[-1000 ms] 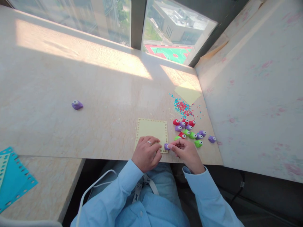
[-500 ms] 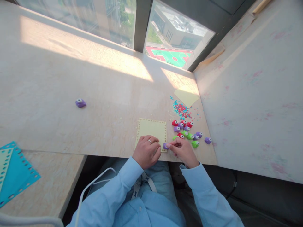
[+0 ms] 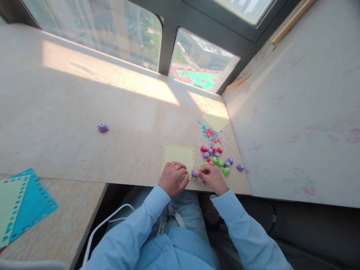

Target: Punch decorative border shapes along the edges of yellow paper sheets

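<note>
Purple paper punch [image 3: 193, 173] pinched in the right hand [image 3: 213, 178], at the right edge of a yellow sheet [image 3: 180, 155] near its bottom corner, left hand [image 3: 173, 179] over the sheet with fingers curled, its grip impossible to tell, coloured punches [image 3: 220, 163] nearby.

I have the sheet [image 3: 178, 154] lying flat in front of me, pale yellow, four-sided and slightly askew to my view. Small dark holes run in a row just inside its left, top and right edges, and a couple more sit by the lower right corner; their exact shape is too small for me to make out. The middle is plain. Its lower left part is covered from my sight. I pinch the punch [image 3: 193, 173], small and purple, at the sheet's right edge, just above that corner. Only its left end shows past my grip; I can't tell whether the edge sits in its slot.
</note>
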The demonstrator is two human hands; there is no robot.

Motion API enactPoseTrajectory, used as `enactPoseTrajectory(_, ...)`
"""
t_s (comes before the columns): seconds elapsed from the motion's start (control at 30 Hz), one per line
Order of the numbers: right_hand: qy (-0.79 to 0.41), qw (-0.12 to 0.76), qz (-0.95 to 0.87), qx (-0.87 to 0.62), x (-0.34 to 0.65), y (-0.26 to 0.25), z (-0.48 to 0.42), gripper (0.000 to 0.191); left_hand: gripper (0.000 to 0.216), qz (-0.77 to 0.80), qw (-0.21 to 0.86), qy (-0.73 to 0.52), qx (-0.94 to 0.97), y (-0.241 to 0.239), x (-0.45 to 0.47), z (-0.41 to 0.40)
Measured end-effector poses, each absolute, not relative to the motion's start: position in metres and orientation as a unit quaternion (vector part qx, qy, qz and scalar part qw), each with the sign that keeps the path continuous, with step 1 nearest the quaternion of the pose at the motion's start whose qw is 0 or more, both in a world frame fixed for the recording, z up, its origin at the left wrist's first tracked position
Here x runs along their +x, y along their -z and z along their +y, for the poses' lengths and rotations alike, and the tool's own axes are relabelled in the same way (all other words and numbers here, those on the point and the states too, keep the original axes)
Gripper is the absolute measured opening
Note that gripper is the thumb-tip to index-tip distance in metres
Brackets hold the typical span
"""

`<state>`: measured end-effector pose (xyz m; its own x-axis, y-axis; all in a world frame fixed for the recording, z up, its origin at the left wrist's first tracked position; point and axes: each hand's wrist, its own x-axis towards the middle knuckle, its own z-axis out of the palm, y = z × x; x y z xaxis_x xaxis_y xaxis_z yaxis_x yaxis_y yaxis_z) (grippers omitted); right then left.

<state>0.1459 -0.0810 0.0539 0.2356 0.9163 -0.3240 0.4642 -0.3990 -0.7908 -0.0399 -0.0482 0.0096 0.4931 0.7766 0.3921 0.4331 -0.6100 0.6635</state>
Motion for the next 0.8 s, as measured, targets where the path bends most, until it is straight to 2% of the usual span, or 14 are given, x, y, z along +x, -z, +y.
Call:
enactPoseTrajectory(0.3, -0.379, 0.325, -0.452, -0.739, 0.143, -0.052, -0.088, 0.030, 0.016, 0.369, 0.236, -0.346, 0.830, -0.010, -0.040, -0.048)
enactPoseTrajectory(0.43, -0.310, 0.354, -0.525, -0.710, 0.135, -0.051, -0.093, 0.025, 0.017, 0.372, 0.238, -0.348, 0.827, -0.011, -0.039, -0.048)
enactPoseTrajectory(0.57, -0.212, 0.336, -0.627, -0.670, 0.135, -0.048, -0.098, 0.022, 0.018, 0.374, 0.238, -0.347, 0.826, -0.012, -0.039, -0.048)
enactPoseTrajectory(0.8, -0.138, 0.333, -0.628, -0.690, 0.154, -0.039, -0.105, 0.026, 0.018, 0.376, 0.230, -0.347, 0.828, -0.011, -0.038, -0.048)
